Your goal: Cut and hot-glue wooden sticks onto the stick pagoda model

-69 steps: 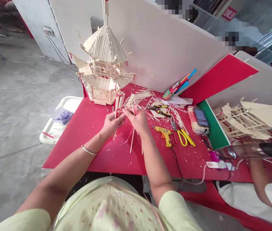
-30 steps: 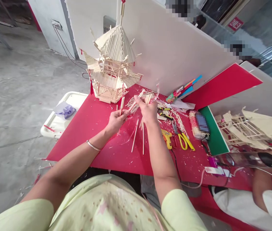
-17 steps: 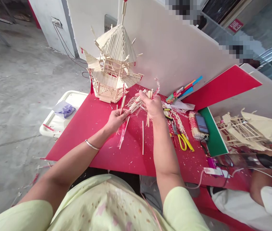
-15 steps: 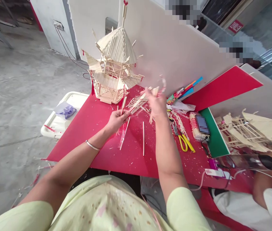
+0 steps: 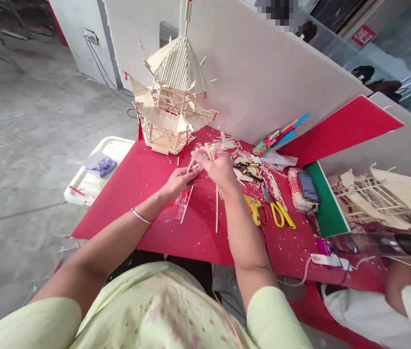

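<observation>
My left hand (image 5: 177, 185) is closed in a pinch on a thin wooden stick (image 5: 191, 166) that points up. Close beside it, my right hand (image 5: 221, 170) is shut around a small bundle of wooden sticks (image 5: 212, 152), its thumb reaching toward the left hand's stick. Clear plastic wrap shows around the hands. Below them a loose stick (image 5: 216, 218) and a plastic wrapper (image 5: 182, 206) lie on the red table (image 5: 154, 237). Behind stands a tiered pagoda model (image 5: 178, 65) built of sticks, with red tassels. More sticks (image 5: 226, 143) lie scattered behind my right hand.
To the right are a yellow glue gun (image 5: 253, 208), yellow-handled pliers (image 5: 281, 214), a black-and-yellow hand tool (image 5: 247, 169) and a phone (image 5: 308, 186). A green board (image 5: 327, 203) stands before another stick model (image 5: 383, 194). A co-worker's arm is at far right; a white stool (image 5: 82, 191) stands left.
My right hand has come left and down with its sticks, close to my left hand. The glue gun now shows beside my right forearm. My left hand stays nearly in place.
</observation>
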### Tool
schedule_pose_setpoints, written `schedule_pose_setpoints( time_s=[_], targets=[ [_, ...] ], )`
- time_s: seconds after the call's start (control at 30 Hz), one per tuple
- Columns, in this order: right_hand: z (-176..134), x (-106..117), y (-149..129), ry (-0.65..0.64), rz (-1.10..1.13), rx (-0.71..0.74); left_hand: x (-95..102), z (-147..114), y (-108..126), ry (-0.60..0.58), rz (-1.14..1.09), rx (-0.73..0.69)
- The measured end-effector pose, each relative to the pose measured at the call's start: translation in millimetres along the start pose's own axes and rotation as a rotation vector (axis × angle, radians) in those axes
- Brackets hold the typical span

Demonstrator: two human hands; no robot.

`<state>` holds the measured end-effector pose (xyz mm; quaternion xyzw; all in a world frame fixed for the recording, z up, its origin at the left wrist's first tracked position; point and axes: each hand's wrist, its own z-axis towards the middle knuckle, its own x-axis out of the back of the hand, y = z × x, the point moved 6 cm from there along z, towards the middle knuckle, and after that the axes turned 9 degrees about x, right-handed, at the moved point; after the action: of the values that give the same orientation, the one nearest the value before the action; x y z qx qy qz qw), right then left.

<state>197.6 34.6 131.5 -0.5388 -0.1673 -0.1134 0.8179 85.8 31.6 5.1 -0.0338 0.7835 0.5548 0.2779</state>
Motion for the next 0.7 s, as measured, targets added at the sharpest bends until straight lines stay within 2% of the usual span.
schedule_pose_setpoints(
  time_s=[0.03, 0.1, 0.2, 0.27, 0.33, 0.5, 0.63, 0.7],
  targets=[
    [0, -12, 6, -0.021, 0.014, -0.012, -0.6, -1, 0, -0.017, 0.007, 0.003],
    [5, -14, 12, 0.021, 0.027, -0.008, -1.6, -1, 0, -0.039, 0.036, 0.002],
    [12, 8, 8, 0.218, 0.028, 0.049, -4.3, 0, -2, -0.072, 0.101, -0.034],
    [12, 15, 8, 0.278, 0.034, 0.045, -4.8, 0, -5, -0.065, 0.123, -0.061],
    [7, 9, 12, 0.225, 0.057, -0.005, -4.5, -1, -6, -0.048, 0.123, -0.07],
    [-14, -20, 25, -0.057, 0.182, -0.145, -10.3, -5, -2, -0.112, 0.072, -0.061],
    [-16, -12, 28, -0.084, 0.187, -0.156, -12.8, -8, -1, -0.121, 0.049, -0.017],
    [-11, -3, 26, -0.05, 0.175, -0.127, -11.5, -9, 0, -0.087, 0.077, -0.007]
  ],
)
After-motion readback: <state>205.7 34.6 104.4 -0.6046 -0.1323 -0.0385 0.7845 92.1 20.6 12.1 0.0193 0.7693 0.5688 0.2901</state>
